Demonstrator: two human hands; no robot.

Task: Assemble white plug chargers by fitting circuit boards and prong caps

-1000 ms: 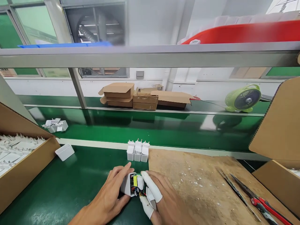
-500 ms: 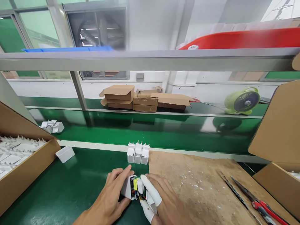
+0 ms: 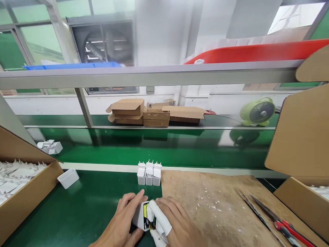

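Note:
Low in the middle of the head view, my left hand [image 3: 119, 221] is closed around a white charger housing [image 3: 139, 216]. My right hand [image 3: 180, 221], with white finger cots [image 3: 161, 216] on thumb and forefinger, grips a circuit board [image 3: 145, 211] with a yellow part on it, by the white piece at its right end. The board's left end sits in the housing's open mouth; some components still show between the two hands. Just beyond them stand three white plug chargers [image 3: 149, 175] in a row, pins up. Fingers partly cover the board.
A carton of white plug parts [image 3: 31, 195] stands at left, a loose white housing [image 3: 68, 178] beside it. Tweezers [image 3: 257, 214] and red-handled scissors [image 3: 280, 219] lie on the brown board [image 3: 205, 206]. An open carton [image 3: 298, 202] is at right; a metal shelf [image 3: 164, 78] crosses above.
My right hand has moved slightly left, toward my left hand, and less of the circuit board shows outside the housing. The whole view has shifted a little.

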